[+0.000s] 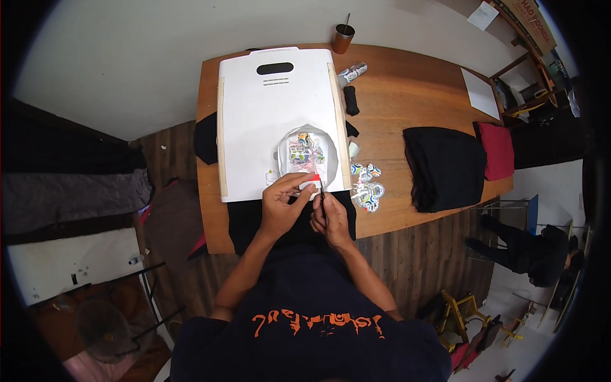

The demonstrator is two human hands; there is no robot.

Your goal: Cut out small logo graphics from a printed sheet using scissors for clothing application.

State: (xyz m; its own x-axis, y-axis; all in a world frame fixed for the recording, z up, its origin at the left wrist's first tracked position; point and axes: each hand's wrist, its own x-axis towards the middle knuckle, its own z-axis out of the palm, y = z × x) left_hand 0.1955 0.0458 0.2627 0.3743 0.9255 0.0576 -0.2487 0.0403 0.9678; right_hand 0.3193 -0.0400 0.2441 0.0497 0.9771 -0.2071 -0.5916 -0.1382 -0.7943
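Observation:
My left hand (283,202) pinches a small red-and-white piece (312,181), thin like a label or sticker. Closed around a slim dark tool (323,195) with a narrow tip, my right hand (333,219) holds that tip against the piece; the tool's kind cannot be made out. Both hands are over the near edge of a white board (254,127) with an oval handle slot and tan tape along its sides. Just beyond them, a round white bowl-like container (332,156) on the board holds colourful patterned cut-outs (305,148). Black cloth (245,219) sticks out beneath the board.
More patterned cut-outs (368,189) lie right of the board on the wooden table (394,83). Folded black cloth (442,169) and red cloth (498,151) are farther right. A brown cup (343,39) stands at the back. Another person (531,251) is at the far right.

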